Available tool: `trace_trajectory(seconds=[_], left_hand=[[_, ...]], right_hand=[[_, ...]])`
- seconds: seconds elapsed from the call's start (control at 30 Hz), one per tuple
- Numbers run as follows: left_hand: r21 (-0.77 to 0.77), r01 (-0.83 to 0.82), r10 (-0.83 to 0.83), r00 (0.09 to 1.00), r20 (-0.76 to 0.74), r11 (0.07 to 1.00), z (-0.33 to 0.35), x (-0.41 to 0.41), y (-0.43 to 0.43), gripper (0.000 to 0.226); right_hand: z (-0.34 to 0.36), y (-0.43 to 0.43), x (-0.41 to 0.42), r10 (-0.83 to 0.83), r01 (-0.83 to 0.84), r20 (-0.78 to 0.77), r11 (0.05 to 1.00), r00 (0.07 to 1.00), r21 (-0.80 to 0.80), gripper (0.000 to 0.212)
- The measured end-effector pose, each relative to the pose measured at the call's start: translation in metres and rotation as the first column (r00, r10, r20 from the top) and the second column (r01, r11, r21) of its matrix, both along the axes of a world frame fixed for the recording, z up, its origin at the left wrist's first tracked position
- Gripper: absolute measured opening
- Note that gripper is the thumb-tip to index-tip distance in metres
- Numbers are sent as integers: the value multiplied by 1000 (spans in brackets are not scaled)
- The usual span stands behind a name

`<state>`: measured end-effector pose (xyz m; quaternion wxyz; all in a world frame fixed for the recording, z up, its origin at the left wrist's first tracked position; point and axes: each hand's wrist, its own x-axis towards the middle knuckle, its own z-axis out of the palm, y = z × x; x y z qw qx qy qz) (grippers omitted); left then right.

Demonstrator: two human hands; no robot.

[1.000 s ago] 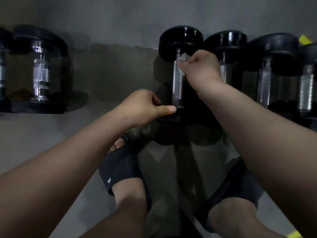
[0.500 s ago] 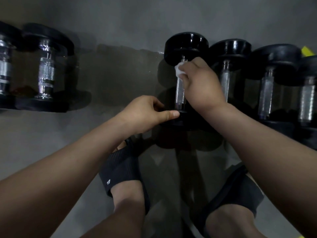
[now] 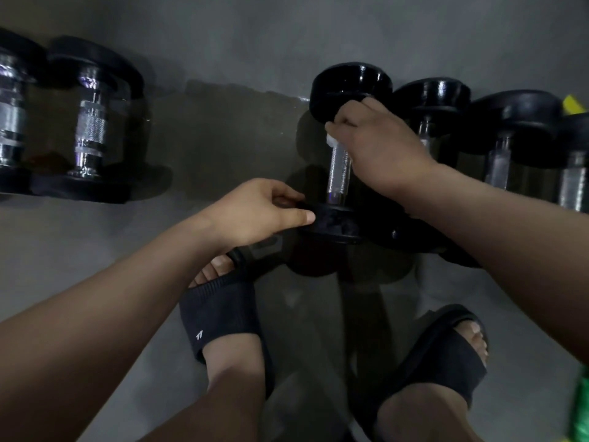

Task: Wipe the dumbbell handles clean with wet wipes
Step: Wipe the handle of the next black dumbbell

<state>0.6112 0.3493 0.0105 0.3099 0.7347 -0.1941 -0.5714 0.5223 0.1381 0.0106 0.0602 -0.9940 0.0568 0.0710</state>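
So the dumbbell getting cleaned is the leftmost one in the row at the upper right of the frame. It lies on the grey floor with its knurled handle running up-down in the picture.

The right hand is curled around the top end of that handle, right under the far head, with a white wet wipe bunched between fingers and steel. Only a small corner pokes out on the left. My guess is the full-fist wrap lets the wipe cover the whole way round in one pass.

The left hand is at frame centre, pinching the rim of the near head, thumb pressed on its face and fingers curled over the edge. Looks like it's there to stop the thing rolling or twisting under the rubbing.

The bare lower half of the handle sits between the two hands. Other dumbbells are just beside it on the right, and another pair is well apart at upper left.
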Motion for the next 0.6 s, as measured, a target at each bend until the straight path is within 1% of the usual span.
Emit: trace_trajectory(seconds=[0.07, 0.1, 0.17, 0.23, 0.27, 0.37, 0.4, 0.43, 0.53, 0.57, 0.6], left_hand=[[-2, -6, 6, 1000, 8, 1000, -4, 1, 0, 40], [0, -5, 5, 1000, 19, 1000, -6, 0, 1, 40], [11, 9, -9, 999, 49, 1000, -10, 0, 3, 42], [18, 23, -24, 998, 65, 1000, -13, 1, 4, 48], [21, 35, -37, 997, 69, 999, -13, 1, 4, 50], [37, 64, -67, 994, 89, 997, -12, 2, 3, 50], [38, 67, -70, 993, 94, 997, -11, 2, 2, 47], [36, 67, -70, 993, 99, 997, -10, 2, 2, 45], [33, 53, -56, 995, 84, 998, -11, 1, 3, 42], [35, 54, -57, 995, 83, 998, -11, 1, 3, 43], [37, 59, -62, 994, 88, 998, -11, 1, 3, 44]], right_hand=[[0, 0, 8, 36, -40, -67, 997, 997, -65, 30], [2, 2, 12, 62, -71, -108, 995, 992, -73, 30], [8, 8, 12, 173, -187, -201, 981, 964, -53, 34], [13, 16, 4, 312, -319, -292, 948, 904, 27, 38], [17, 18, 0, 366, -358, -320, 930, 874, 85, 39], [24, 13, 5, 473, -413, -327, 879, 818, 238, 35], [23, 7, 10, 490, -421, -306, 867, 817, 265, 31], [22, 2, 14, 477, -412, -272, 872, 836, 264, 27], [20, 0, 10, 312, -276, -200, 943, 929, 189, 25], [22, 4, 4, 287, -248, -192, 947, 938, 204, 25], [24, 9, -3, 299, -249, -193, 937, 934, 246, 25]])
